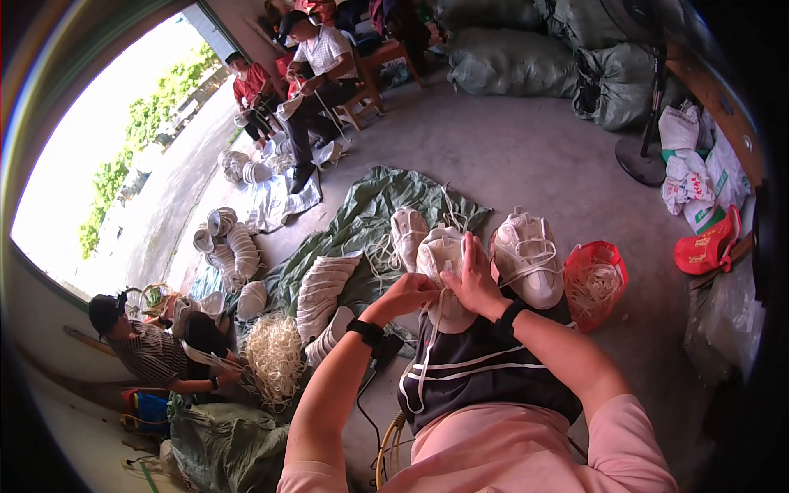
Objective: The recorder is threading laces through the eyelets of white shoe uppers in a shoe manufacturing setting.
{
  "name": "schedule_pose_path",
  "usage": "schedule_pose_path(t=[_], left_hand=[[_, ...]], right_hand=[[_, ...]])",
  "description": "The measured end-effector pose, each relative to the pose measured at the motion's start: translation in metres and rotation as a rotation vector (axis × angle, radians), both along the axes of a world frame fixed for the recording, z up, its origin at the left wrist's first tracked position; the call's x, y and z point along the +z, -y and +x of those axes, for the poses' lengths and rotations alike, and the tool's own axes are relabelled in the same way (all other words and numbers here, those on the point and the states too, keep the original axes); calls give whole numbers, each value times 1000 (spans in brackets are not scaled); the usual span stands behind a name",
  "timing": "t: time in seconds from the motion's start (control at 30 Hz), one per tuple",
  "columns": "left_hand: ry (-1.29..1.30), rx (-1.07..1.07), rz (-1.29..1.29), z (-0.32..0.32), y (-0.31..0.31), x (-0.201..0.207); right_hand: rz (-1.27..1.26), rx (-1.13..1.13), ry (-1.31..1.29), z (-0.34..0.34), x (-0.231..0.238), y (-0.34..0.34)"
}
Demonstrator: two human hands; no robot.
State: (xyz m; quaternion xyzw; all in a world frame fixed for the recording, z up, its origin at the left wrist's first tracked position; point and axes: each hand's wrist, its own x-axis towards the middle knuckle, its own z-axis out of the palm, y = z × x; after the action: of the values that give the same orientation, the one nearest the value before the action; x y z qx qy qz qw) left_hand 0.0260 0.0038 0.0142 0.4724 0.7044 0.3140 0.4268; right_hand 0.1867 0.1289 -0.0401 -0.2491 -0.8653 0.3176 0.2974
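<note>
A white lace-up shoe (442, 256) rests toe-down toward me on my dark-clad lap, a loose white shoelace (423, 374) trailing from it over the dark cloth. At its left side my left hand (408, 294) is closed in a pinch on the lace; the fingertips are partly hidden. My right hand (475, 283) lies along the shoe's right side with its fingers stretched out, the thumb near the laces. Beside it, another white shoe (527, 256) with lace across it sits by my right knee. A third white shoe (408, 234) lies just beyond, to the left.
A red bag (596, 287) of white laces stands at my right. On the left are a lace heap (275, 361), stacked white shoe pieces (322, 296) and a green tarp (362, 218). A co-worker (160, 349) sits beyond the heap; others work by the doorway. Large sacks (514, 62) line the back.
</note>
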Motion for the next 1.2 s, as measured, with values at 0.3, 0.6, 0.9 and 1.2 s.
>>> schedule_pose_path(t=[0.3, 0.6, 0.9, 1.2], left_hand=[[-7, -21, -38, 0, -1, 5], [30, 5, -9, 3, 2, 5], [23, -15, -14, 5, 2, 9], [21, -12, -30, 4, 1, 9]], right_hand=[[-3, -1, -2, 1, 2, 0], [5, -4, -7, 4, 6, 3], [21, -5, -11, 6, 7, 3], [18, 0, -7, 6, 7, 2]])
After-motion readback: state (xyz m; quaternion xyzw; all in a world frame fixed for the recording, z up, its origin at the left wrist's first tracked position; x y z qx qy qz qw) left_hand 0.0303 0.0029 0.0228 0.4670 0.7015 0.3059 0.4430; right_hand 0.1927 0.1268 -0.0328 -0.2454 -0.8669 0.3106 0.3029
